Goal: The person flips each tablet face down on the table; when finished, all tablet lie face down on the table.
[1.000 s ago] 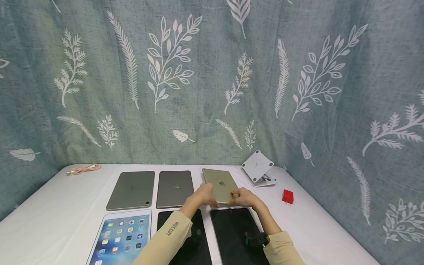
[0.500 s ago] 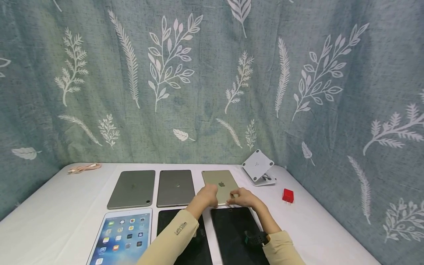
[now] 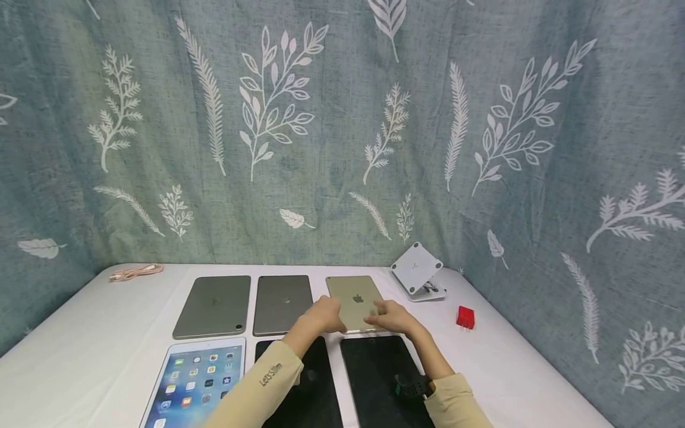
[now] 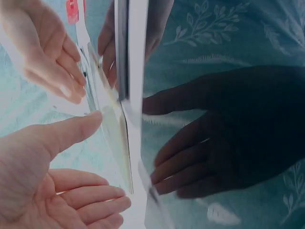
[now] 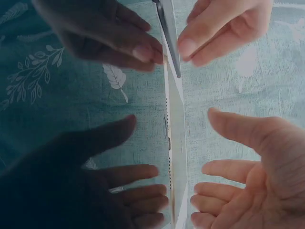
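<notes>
A gold tablet (image 3: 357,291) lies on the white table with its back and logo facing up. My left hand (image 3: 323,314) is at its near left corner, thumb and fingers spread in the left wrist view, holding nothing. At the near right corner hovers my right hand (image 3: 395,317); the right wrist view shows its fingers (image 5: 219,191) loose and apart from the tablet. Directly in front lies a black-screened tablet (image 3: 374,374), under my right forearm. Another black-screened tablet (image 3: 318,386) is partly hidden by my left sleeve.
Two dark grey tablets, one at far left (image 3: 214,303) and one beside it (image 3: 282,303), lie back up. A white tablet (image 3: 200,374) shows its lit home screen. A silver stand (image 3: 416,267), a red charger plug (image 3: 465,317) and a coiled cable (image 3: 135,272) sit near the edges.
The gold tablet's near edge has come down, and it now lies flat in line with the row. My left hand has drawn back slightly left from it; my right hand stays nearby.
</notes>
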Tool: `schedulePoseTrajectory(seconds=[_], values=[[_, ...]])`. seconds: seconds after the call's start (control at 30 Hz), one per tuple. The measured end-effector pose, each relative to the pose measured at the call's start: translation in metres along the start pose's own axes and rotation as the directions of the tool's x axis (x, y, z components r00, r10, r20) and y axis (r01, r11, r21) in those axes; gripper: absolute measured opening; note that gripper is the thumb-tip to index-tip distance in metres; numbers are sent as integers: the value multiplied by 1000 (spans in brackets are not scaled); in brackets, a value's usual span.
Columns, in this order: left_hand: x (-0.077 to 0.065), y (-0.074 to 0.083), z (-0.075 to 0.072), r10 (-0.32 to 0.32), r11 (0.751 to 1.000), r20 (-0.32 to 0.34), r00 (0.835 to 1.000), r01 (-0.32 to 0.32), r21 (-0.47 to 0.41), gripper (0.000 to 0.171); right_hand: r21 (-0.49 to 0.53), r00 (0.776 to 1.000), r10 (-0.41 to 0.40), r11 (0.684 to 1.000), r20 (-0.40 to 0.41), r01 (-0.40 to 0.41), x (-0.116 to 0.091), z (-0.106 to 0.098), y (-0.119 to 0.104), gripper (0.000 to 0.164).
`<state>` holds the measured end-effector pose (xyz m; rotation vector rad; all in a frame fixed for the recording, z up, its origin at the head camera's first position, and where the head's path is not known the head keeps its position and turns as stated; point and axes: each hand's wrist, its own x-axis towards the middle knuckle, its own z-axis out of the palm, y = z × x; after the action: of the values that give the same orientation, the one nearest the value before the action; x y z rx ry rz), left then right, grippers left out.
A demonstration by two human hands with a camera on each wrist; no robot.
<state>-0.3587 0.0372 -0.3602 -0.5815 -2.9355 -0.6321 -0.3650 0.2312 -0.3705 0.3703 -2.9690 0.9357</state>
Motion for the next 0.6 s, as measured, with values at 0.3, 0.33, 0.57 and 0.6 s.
schedulePoseTrajectory(seconds=[0.3, 0.33, 0.57, 0.6], values=[[-25, -36, -34, -33, 999, -20, 999, 33, 19, 29, 199, 984, -74, 979, 163, 41, -5, 1, -35, 68], [-30, -39, -39, -27, 999, -26, 999, 28, 24, 29, 221, 979, -89, 974, 182, 48, -7, 1, -41, 68], [-61, -69, -57, -15, 999, -63, 998, 17, 45, 30, 243, 966, -187, 960, 178, 141, -12, 15, -69, 66], [-66, -73, -59, -18, 999, -67, 998, 22, 50, 30, 246, 964, -197, 958, 177, 150, -12, 19, -73, 65]])
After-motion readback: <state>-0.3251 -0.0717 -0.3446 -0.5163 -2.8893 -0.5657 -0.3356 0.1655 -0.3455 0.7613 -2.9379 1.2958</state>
